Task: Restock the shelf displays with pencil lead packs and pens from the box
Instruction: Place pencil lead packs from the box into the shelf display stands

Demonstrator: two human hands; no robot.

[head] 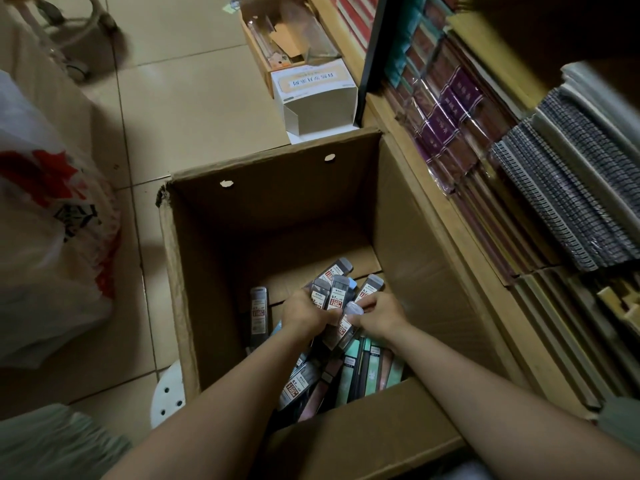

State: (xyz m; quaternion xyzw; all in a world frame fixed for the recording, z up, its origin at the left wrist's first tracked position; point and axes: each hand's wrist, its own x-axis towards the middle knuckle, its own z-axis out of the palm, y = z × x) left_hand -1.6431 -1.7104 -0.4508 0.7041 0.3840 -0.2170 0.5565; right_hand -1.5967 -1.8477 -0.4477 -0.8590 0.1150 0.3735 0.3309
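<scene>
- Left hand (pixel 304 315) had fingers curled round a fanned bunch of pencil lead packs (pixel 334 289), gripping them at their lower ends; tops stuck up past the knuckles.
- Right hand (pixel 379 315) pinched the same bunch from the other side, thumb and fingertips on a clear-capped pack; both hands touching across the bundle.
- Just left of left fingers: one lone lead pack (pixel 259 311) leaning against the box wall, untouched.
- Below the wrists, toward the person: more lead packs plus pastel pen packs (pixel 367 368) lying loose in a heap.
- All stock sat low in the cardboard box (pixel 277 209), near corner; far half of the box floor was bare.
- Handling judgement: packs looked light, rigid, smooth plastic, likely to slide against each other in a bunch; squeeze across the flat faces mid-length, not by the caps.
- Edges: box walls were tall around the hands, so the lift needs to go straight up; near flap sat close under the forearms.
- Right of right hand: shelf (pixel 433 209) hard against the box, crowded with notebooks (pixel 561 188).
- Left beyond box: open tile floor (pixel 180 98), plastic bag (pixel 52 220), white stool (pixel 169 393) touching the box corner.
- Far side: small white carton (pixel 318 98) just past the box rim.
</scene>
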